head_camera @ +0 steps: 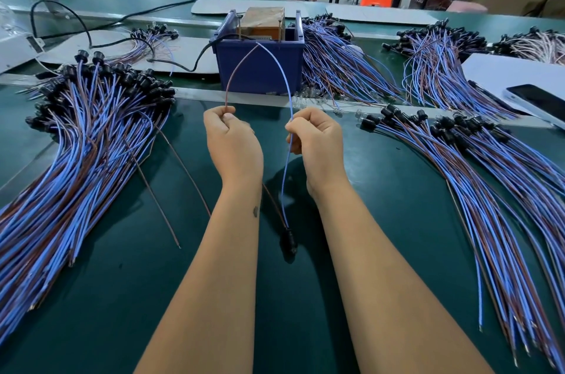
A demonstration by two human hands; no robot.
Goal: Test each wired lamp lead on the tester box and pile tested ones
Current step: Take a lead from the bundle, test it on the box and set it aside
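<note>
We pinch the brown wire (241, 73) in our left hand (232, 141) and the blue wire (282, 76) in our right hand (318, 141), spreading both tips onto the tester box (260, 67) (socket (290, 240) dangling below) to complete its circuit.

The scene is evenly and brightly lit from overhead. Soft shadows are cast under the forearms onto the green worktop (382, 190). Straight edges are bowed near the frame borders, and slight softness is seen there.

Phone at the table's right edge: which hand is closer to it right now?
Right. The right hand, pinching the blue wire, sits left of the phone across a lead pile. The left hand, holding the brown wire, is farther left still.
</note>
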